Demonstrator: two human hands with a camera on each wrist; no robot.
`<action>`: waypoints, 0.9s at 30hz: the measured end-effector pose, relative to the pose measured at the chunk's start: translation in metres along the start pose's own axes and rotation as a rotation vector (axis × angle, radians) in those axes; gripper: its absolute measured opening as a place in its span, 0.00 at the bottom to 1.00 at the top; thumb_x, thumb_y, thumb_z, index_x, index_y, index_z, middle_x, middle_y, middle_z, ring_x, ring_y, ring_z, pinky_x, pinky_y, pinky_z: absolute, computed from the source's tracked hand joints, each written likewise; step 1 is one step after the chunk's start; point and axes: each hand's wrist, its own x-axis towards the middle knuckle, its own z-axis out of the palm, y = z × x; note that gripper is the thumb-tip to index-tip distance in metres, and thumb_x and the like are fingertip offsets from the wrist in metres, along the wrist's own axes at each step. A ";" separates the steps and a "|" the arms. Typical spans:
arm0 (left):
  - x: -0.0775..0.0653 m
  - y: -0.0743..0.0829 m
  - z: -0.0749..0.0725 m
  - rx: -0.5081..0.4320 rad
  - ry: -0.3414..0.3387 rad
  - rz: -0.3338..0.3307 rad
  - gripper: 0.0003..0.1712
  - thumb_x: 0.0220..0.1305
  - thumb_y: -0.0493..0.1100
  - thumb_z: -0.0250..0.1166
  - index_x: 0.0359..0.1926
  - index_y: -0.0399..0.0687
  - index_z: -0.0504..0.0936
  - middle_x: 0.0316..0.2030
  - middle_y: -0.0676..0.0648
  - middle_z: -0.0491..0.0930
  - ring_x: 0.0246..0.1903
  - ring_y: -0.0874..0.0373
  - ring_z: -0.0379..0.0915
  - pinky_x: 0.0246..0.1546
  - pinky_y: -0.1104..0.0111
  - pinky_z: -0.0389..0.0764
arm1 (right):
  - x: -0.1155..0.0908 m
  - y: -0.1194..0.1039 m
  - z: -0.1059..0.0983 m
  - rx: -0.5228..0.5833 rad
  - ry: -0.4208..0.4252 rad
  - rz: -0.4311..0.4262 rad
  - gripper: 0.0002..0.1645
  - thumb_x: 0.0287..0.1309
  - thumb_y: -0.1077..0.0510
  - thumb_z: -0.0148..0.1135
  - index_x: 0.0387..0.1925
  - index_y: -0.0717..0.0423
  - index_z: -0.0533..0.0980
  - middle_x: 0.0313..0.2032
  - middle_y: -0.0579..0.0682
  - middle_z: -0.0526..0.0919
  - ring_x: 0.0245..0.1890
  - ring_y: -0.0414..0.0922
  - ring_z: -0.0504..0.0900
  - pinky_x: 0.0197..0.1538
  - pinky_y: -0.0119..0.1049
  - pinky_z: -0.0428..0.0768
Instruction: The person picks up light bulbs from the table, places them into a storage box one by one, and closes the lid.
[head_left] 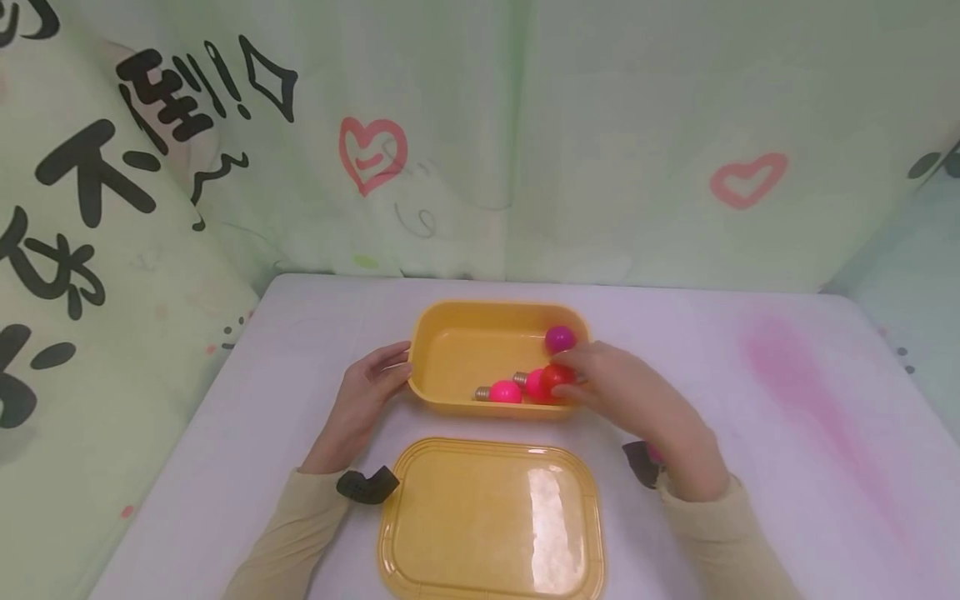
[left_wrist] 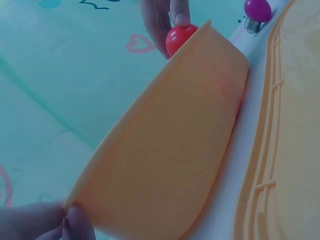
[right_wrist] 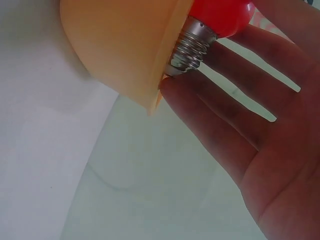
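A yellow plastic box (head_left: 457, 350) stands on the white table. My left hand (head_left: 367, 392) pinches its left rim between thumb and fingers, as the left wrist view also shows. Over the box's right end, my right hand (head_left: 618, 387) holds a red light bulb (head_left: 557, 379) by its round part. The bulb's metal screw base shows beside the rim in the right wrist view. Inside the box lie a pink bulb (head_left: 505, 392), a second pink bulb (head_left: 534, 384) partly hidden behind the red one, and a purple bulb (head_left: 560, 338) near the right end.
A yellow lid (head_left: 480, 517) lies flat in front of the box, between my forearms. Another purple bulb (left_wrist: 257, 11) stands on the table, mostly hidden by my right wrist in the head view. Printed curtains (head_left: 600, 125) hang behind and beside the table.
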 end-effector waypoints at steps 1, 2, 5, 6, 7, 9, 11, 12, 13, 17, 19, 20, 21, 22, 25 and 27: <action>0.000 0.000 0.000 0.001 -0.001 0.000 0.26 0.68 0.37 0.63 0.66 0.41 0.72 0.61 0.39 0.73 0.55 0.53 0.74 0.51 0.72 0.81 | 0.001 0.000 0.001 0.001 -0.007 0.000 0.15 0.57 0.56 0.72 0.44 0.56 0.81 0.32 0.44 0.80 0.36 0.44 0.78 0.47 0.45 0.82; 0.001 0.000 0.000 0.002 -0.001 -0.001 0.26 0.68 0.37 0.63 0.66 0.41 0.72 0.61 0.39 0.73 0.56 0.52 0.74 0.51 0.73 0.81 | 0.002 0.000 0.002 0.001 -0.013 -0.001 0.14 0.56 0.55 0.72 0.43 0.56 0.81 0.32 0.44 0.80 0.36 0.44 0.78 0.47 0.45 0.83; 0.001 0.000 0.000 0.009 -0.004 0.001 0.26 0.68 0.37 0.63 0.66 0.41 0.72 0.61 0.39 0.73 0.57 0.51 0.73 0.52 0.73 0.81 | 0.006 0.000 0.004 -0.005 -0.021 0.001 0.15 0.56 0.55 0.73 0.43 0.56 0.81 0.33 0.44 0.81 0.36 0.43 0.78 0.47 0.44 0.83; 0.001 0.000 0.000 0.011 -0.004 0.002 0.26 0.68 0.37 0.63 0.66 0.41 0.72 0.61 0.39 0.73 0.57 0.50 0.73 0.52 0.72 0.81 | 0.007 0.000 0.005 -0.007 -0.022 0.004 0.16 0.56 0.54 0.73 0.43 0.57 0.81 0.33 0.44 0.81 0.36 0.43 0.78 0.47 0.44 0.83; 0.001 0.000 0.000 0.015 -0.005 0.002 0.26 0.68 0.37 0.63 0.66 0.41 0.72 0.61 0.40 0.73 0.57 0.50 0.73 0.52 0.72 0.81 | 0.008 0.000 0.005 -0.010 -0.022 0.002 0.16 0.56 0.54 0.73 0.44 0.57 0.81 0.32 0.44 0.81 0.35 0.43 0.78 0.47 0.44 0.83; 0.001 -0.001 0.000 0.021 -0.006 -0.001 0.26 0.69 0.38 0.63 0.66 0.41 0.72 0.61 0.40 0.73 0.58 0.50 0.73 0.52 0.73 0.81 | 0.010 0.000 0.007 -0.013 -0.019 -0.001 0.19 0.56 0.54 0.73 0.46 0.59 0.81 0.33 0.45 0.82 0.35 0.43 0.78 0.47 0.43 0.83; 0.001 -0.001 0.000 0.024 -0.005 -0.005 0.26 0.69 0.38 0.63 0.66 0.42 0.72 0.61 0.40 0.73 0.58 0.50 0.73 0.52 0.73 0.81 | 0.012 -0.001 0.008 -0.010 -0.018 -0.006 0.20 0.56 0.54 0.73 0.48 0.60 0.80 0.33 0.45 0.82 0.35 0.43 0.80 0.47 0.43 0.84; 0.001 -0.001 0.000 0.024 -0.004 -0.006 0.26 0.69 0.38 0.63 0.66 0.42 0.72 0.61 0.40 0.73 0.58 0.50 0.73 0.52 0.73 0.81 | 0.013 -0.001 0.008 -0.005 -0.019 -0.006 0.20 0.56 0.54 0.73 0.48 0.60 0.80 0.34 0.45 0.83 0.35 0.43 0.80 0.47 0.43 0.84; 0.001 -0.001 0.000 0.024 -0.004 -0.006 0.26 0.69 0.38 0.63 0.66 0.42 0.72 0.61 0.40 0.73 0.58 0.50 0.73 0.52 0.73 0.81 | 0.014 -0.002 0.009 0.000 -0.023 -0.005 0.20 0.55 0.54 0.73 0.47 0.59 0.80 0.33 0.45 0.82 0.34 0.43 0.80 0.46 0.43 0.84; 0.001 0.000 0.000 0.017 -0.004 -0.003 0.25 0.69 0.37 0.63 0.66 0.41 0.72 0.61 0.39 0.73 0.57 0.51 0.74 0.51 0.73 0.81 | 0.016 -0.004 0.011 0.016 -0.045 0.021 0.15 0.54 0.54 0.74 0.41 0.56 0.81 0.30 0.43 0.79 0.32 0.42 0.77 0.42 0.39 0.82; 0.000 0.001 0.001 0.017 -0.002 0.000 0.25 0.69 0.37 0.63 0.66 0.41 0.72 0.61 0.40 0.73 0.56 0.51 0.74 0.51 0.73 0.81 | 0.017 -0.004 0.013 0.015 -0.057 0.034 0.13 0.54 0.53 0.74 0.36 0.54 0.80 0.26 0.42 0.76 0.29 0.42 0.74 0.37 0.36 0.78; 0.000 0.001 0.001 0.019 -0.002 0.000 0.25 0.69 0.37 0.63 0.66 0.41 0.72 0.61 0.40 0.73 0.56 0.52 0.74 0.51 0.73 0.81 | 0.018 -0.004 0.014 0.014 -0.060 0.039 0.13 0.54 0.53 0.75 0.36 0.53 0.80 0.26 0.42 0.75 0.29 0.41 0.73 0.36 0.34 0.78; 0.000 0.001 0.001 0.021 -0.001 0.000 0.25 0.69 0.37 0.63 0.66 0.41 0.72 0.61 0.40 0.73 0.56 0.52 0.74 0.51 0.73 0.81 | 0.018 -0.004 0.016 0.011 -0.061 0.041 0.13 0.53 0.53 0.75 0.35 0.53 0.80 0.26 0.42 0.75 0.29 0.41 0.73 0.35 0.33 0.77; 0.000 0.001 0.001 0.019 0.000 0.000 0.25 0.69 0.37 0.63 0.66 0.41 0.72 0.61 0.40 0.73 0.56 0.52 0.74 0.51 0.73 0.81 | 0.019 -0.004 0.017 0.009 -0.062 0.044 0.13 0.54 0.53 0.75 0.36 0.53 0.80 0.25 0.42 0.75 0.28 0.41 0.72 0.34 0.33 0.76; 0.001 0.001 0.001 0.023 0.001 -0.001 0.25 0.69 0.37 0.63 0.66 0.41 0.72 0.61 0.40 0.73 0.56 0.52 0.74 0.51 0.74 0.81 | 0.022 -0.002 0.020 0.006 -0.057 0.040 0.13 0.54 0.53 0.74 0.38 0.55 0.81 0.25 0.43 0.74 0.28 0.41 0.72 0.32 0.31 0.74; 0.001 0.001 0.001 0.022 0.000 -0.001 0.25 0.69 0.38 0.63 0.66 0.41 0.72 0.61 0.40 0.73 0.56 0.52 0.74 0.51 0.74 0.81 | 0.025 -0.001 0.022 0.009 -0.046 0.027 0.13 0.55 0.54 0.73 0.39 0.56 0.81 0.25 0.44 0.75 0.28 0.41 0.72 0.32 0.32 0.74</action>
